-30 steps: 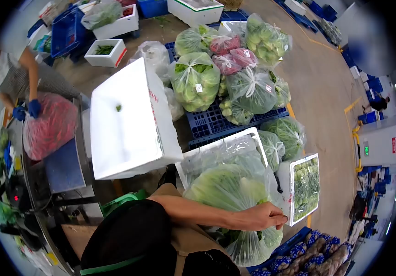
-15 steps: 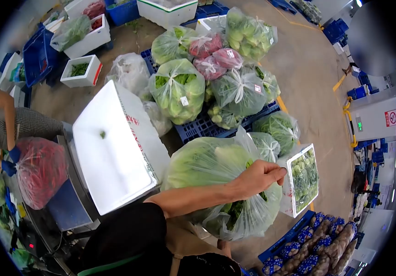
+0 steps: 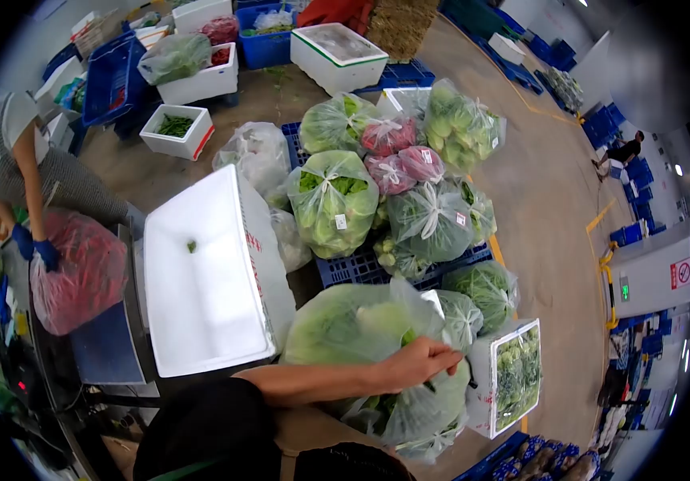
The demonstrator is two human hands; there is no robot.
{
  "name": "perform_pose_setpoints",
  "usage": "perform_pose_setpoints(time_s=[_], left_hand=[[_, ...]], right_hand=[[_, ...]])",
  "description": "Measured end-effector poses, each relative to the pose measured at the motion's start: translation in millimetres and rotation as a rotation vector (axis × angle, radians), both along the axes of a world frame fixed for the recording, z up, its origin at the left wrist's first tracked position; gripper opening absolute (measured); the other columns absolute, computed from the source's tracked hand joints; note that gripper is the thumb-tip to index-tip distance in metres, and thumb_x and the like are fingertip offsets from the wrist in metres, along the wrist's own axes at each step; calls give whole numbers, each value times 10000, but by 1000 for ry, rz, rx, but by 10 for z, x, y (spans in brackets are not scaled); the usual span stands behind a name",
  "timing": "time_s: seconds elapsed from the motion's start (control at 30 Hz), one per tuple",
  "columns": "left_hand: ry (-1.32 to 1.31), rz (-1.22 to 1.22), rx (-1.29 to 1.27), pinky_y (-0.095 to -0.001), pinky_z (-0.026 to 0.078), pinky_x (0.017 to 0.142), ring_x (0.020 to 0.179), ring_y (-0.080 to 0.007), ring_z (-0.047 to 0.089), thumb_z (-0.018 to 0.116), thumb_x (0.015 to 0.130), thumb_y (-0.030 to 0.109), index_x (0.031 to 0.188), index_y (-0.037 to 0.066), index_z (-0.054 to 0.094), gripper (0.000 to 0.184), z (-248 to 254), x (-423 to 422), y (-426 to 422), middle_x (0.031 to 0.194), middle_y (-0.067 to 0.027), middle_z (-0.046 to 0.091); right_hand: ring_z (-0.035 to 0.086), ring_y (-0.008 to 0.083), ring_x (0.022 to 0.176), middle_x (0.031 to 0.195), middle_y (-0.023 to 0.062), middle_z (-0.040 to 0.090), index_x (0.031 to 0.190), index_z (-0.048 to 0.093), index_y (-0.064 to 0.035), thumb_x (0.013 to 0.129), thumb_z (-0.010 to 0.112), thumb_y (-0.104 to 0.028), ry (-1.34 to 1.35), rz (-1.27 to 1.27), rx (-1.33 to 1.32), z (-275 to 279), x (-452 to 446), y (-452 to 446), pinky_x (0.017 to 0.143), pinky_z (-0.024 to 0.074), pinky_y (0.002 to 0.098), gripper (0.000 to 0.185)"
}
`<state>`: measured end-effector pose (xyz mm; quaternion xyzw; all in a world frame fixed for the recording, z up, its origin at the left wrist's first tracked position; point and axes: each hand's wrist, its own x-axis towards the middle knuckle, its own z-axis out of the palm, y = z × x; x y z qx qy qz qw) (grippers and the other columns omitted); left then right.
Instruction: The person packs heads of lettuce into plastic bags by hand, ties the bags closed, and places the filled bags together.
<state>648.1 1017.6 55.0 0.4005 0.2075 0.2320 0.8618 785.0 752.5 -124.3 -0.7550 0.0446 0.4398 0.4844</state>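
My left hand (image 3: 419,365) is over a large clear plastic bag of leafy green vegetables (image 3: 345,321). Its fingers are pinched together; anything between them is too small to make out. The bag's plastic is bunched into folds beneath this hand, and my left forearm lies across the bag. My right hand is out of sight. Right of the bag stands a white foam box of green vegetables (image 3: 481,385) with a film-like cover. An open white foam box (image 3: 201,297), holding only a small green scrap, is on the left.
Tied bags of greens (image 3: 333,204) and red produce (image 3: 389,136) crowd a blue pallet (image 3: 345,268). At left, a co-worker's blue-gloved hands (image 3: 36,248) touch a bag of red produce (image 3: 80,280). Netted sacks (image 3: 549,461) lie at the lower right.
The camera view has shifted, so most things appear lower. My left hand appears lower and further left, fingers still pinched. The co-worker's hands remain at the red produce bag.
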Motion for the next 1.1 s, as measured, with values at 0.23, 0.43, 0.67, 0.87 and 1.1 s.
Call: perform_pose_setpoints(time_s=[0.23, 0.43, 0.67, 0.87, 1.1], left_hand=[[132, -155, 41, -282, 384, 534, 595, -106, 503, 568, 902, 299, 742, 1, 651, 348, -649, 597, -1186, 618, -26, 580], [194, -347, 109, -284, 447, 621, 670, -110, 558, 583, 885, 248, 801, -16, 651, 285, -1090, 545, -1612, 716, -63, 623], [387, -234, -14, -257, 462, 644, 714, -97, 562, 584, 917, 294, 928, -9, 670, 315, -1036, 174, -1425, 801, -21, 635], [708, 467, 776, -355, 470, 676, 753, -218, 605, 660, 809, 218, 873, 32, 657, 196, -1200, -485, -849, 822, -130, 632], [1780, 814, 252, -432, 455, 871, 988, -366, 583, 711, 712, 263, 1100, -29, 468, 543, -2503, -2104, -263, 1031, -227, 594]], right_hand=[[492, 315, 1124, 1271, 197, 473, 1310, 388, 23, 928, 476, -214, -421, 92, -97, 16, 687, -791, 953, 387, 355, 458], [493, 341, 1140, 1267, 203, 491, 1273, 441, 26, 785, 662, -72, -651, 870, 268, 589, 268, -227, 986, 373, 390, 545], [480, 335, 1072, 1076, 133, 564, 1037, 612, -93, 689, 743, -300, -1158, 1215, 469, 413, -16, 204, 902, 328, 485, 425], [484, 318, 964, 952, 94, 542, 757, 599, -94, 652, 712, -170, -1375, 1184, 550, 347, -195, 457, 813, 315, 473, 172], [480, 307, 793, 716, 106, 564, 697, 563, -78, 661, 711, -231, -1342, 1428, 514, 291, -194, 491, 794, 310, 463, 216]])
